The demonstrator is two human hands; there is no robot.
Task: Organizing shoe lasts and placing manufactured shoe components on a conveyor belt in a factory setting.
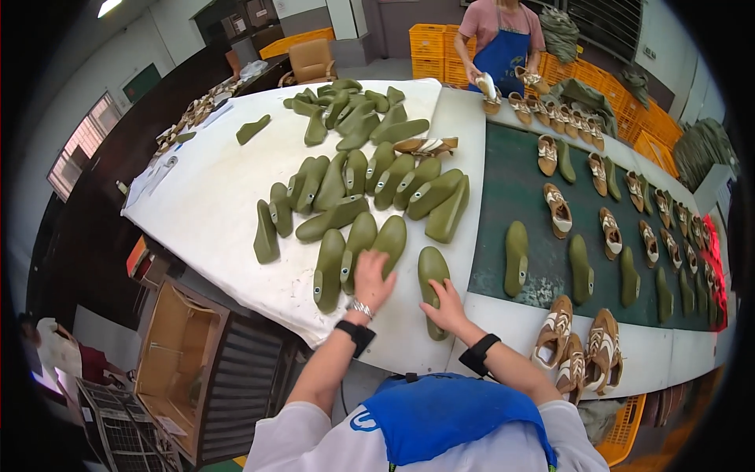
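— Head view. Right hand (450, 311)?
— Thumb and fingers curled around a green shoe last (432, 271), holding it by the near right corner of the white table (204, 212).
— Left hand (373, 285)?
— Fingers over the lower end of a second last (391, 237), near the table's near edge. Tightness: cannot tell.
— Beyond?
— More lasts (330, 185) toward the far edge. Past the right edge, a green belt (503, 177) bears brown-and-white shoes (610, 234); at its far edge, a blue-aproned co-worker (505, 51) holds shoes.
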